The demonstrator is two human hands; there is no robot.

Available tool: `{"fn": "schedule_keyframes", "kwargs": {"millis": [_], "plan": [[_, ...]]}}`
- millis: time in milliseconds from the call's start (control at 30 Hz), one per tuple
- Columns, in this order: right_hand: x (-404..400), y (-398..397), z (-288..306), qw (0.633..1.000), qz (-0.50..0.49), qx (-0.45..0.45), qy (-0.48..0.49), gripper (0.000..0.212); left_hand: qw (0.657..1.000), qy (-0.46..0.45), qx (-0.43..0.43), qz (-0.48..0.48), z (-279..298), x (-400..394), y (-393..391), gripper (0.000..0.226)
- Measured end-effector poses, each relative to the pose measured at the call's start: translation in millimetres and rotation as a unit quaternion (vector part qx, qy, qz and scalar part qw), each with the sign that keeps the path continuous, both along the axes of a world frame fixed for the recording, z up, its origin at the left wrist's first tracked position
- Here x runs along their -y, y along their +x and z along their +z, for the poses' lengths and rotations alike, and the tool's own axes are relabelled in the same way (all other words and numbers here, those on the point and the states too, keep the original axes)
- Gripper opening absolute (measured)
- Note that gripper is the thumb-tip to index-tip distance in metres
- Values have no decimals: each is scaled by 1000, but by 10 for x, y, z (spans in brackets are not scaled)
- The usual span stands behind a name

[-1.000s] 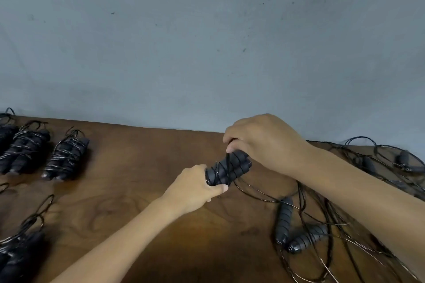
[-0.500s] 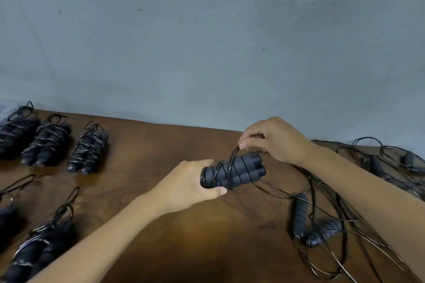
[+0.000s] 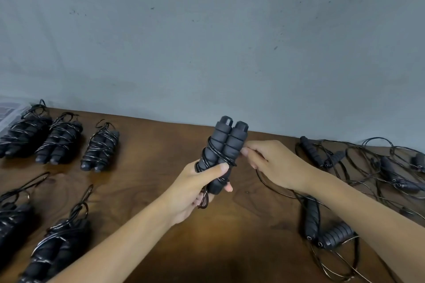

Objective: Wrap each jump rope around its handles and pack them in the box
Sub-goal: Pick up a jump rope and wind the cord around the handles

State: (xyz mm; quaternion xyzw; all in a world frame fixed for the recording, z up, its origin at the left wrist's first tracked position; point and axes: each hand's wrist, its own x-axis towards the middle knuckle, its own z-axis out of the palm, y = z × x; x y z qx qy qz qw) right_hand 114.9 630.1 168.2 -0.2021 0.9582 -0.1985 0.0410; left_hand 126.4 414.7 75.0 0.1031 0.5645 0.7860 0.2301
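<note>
Left hand (image 3: 192, 187) grips the lower end of paired black ribbed foam handles (image 3: 224, 148); right hand (image 3: 274, 164), right of them, pinches the thin black cord (image 3: 273, 187).

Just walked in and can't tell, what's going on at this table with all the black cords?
A person is bundling jump ropes. The left hand holds a pair of foam handles upright, partly wound with cord, while the right hand pinches the loose cord beside them. Five wrapped bundles lie on the wooden table to the left; a tangle of unwrapped ropes lies to the right.
</note>
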Motion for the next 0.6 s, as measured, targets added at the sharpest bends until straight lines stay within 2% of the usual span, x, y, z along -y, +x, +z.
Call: {"fn": "schedule_keyframes", "kwargs": {"millis": [233,400,600], "plan": [[-54,77,94,999,-30,15,37,25,987,37,132,86,-110,-70,-59,30],[-9,148,151,997,-55,14,48,19,979,11,156,132,-153,-71,-64,32],[116,277,327,994,-64,-45,81,20,973,-48,140,175,-206,-43,-70,30]]}}
